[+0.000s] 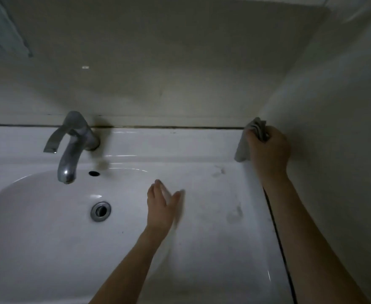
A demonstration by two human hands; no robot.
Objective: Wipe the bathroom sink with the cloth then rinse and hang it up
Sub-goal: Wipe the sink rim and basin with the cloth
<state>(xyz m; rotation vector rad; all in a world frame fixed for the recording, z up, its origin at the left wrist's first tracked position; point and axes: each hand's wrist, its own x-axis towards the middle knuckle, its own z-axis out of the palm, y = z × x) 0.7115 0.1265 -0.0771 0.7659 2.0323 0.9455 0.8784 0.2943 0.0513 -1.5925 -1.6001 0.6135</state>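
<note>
At the sink's far right corner: my right hand [267, 150] is clenched round the grey cloth [241, 150], bunched where the sink [202, 148] meets the side wall [333, 128].
Cloth: one crumpled end sticks up above my knuckles. The other end hangs down to the ledge, close against the wall.
Left hand: my left hand [161, 207] is released, fingers straight and holding nothing, over the flat ledge just right of the basin [37, 216].
Basin: a white bowl with the metal drain [100, 211] at its bottom and the dark overflow hole [94, 173] in its back wall.
Tap: the metal tap [70, 148] stands on the back ledge, its spout reaching over the basin's rear edge.
Ledge: faint grey smudges [235, 213] lie between my two hands.
Hard to make out: my left fingertips are blurred, so I cannot tell whether they touch the ledge. The part of the cloth inside my fist is hidden.
Cut off: the basin's left and near sides run out of view. A teal fabric [2, 25] at the top left is cropped and too blurred to identify.
</note>
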